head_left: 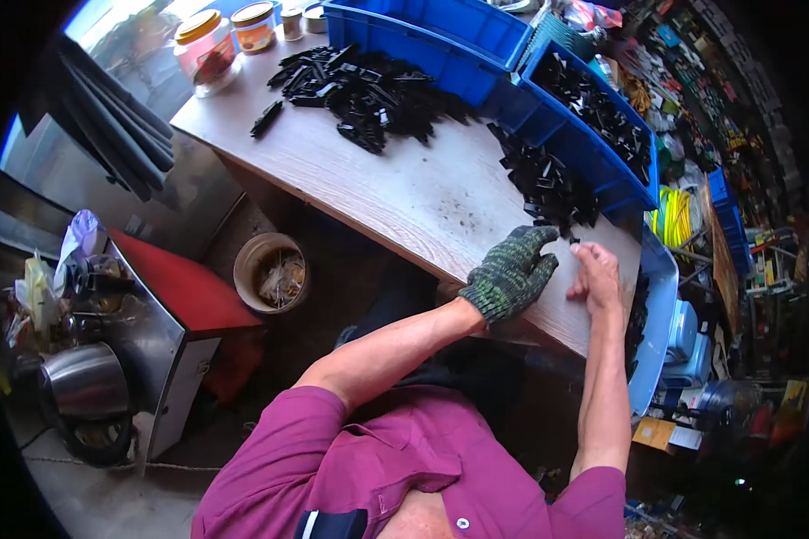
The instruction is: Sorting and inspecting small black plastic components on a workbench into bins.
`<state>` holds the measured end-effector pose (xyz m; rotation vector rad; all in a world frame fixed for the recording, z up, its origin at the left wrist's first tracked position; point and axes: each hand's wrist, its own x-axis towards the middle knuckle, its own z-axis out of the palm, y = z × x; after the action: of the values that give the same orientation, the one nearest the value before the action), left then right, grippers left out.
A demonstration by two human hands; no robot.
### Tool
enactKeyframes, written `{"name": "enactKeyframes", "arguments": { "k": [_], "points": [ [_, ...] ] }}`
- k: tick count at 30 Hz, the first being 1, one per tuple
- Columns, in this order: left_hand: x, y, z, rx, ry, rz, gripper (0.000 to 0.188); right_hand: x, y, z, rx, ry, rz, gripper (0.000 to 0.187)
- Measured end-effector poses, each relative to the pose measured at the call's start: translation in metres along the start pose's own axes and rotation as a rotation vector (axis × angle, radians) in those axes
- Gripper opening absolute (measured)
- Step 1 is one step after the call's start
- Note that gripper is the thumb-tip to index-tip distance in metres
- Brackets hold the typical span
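Observation:
My left hand (512, 274), in a dark green and black knitted glove, is over the near right part of the table. Its fingers and thumb curve with a gap between them, and nothing shows in that gap. Close beside it is my bare right hand (595, 274), its fingers curled and its fingertips drawn in toward the glove. A tiny dark bit shows at those fingertips; whether they grip it is too small to tell. Just beyond both hands lies a heap of small black plastic pieces (548, 184). A larger heap of similar black pieces (368, 90) covers the table's far side.
Blue crates (485, 85) line the table's (404, 189) far edge, one holding more black parts. Lidded jars (208, 54) stand far left. Light-blue tub (656, 314) sits right of the table. A waste bucket (271, 272) and a red-topped cabinet (180, 278) are left.

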<state>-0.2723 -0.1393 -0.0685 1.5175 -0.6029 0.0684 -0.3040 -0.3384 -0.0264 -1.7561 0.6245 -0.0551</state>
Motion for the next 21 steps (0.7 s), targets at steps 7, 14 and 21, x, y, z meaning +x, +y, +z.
{"name": "enactKeyframes", "arguments": {
  "k": [7,14,21],
  "points": [
    [0.014,-0.01,-0.007,0.062,-0.128,0.004,0.032,-0.035,0.006,0.036,0.224,-0.203,-0.11,0.026],
    [0.021,-0.009,-0.011,0.108,-0.106,-0.088,0.025,-0.042,0.007,0.047,0.228,-0.215,-0.158,0.023],
    [0.019,-0.002,-0.006,0.114,-0.047,-0.195,0.026,-0.038,0.017,0.055,0.164,-0.056,-0.219,0.029]
  ]
}}
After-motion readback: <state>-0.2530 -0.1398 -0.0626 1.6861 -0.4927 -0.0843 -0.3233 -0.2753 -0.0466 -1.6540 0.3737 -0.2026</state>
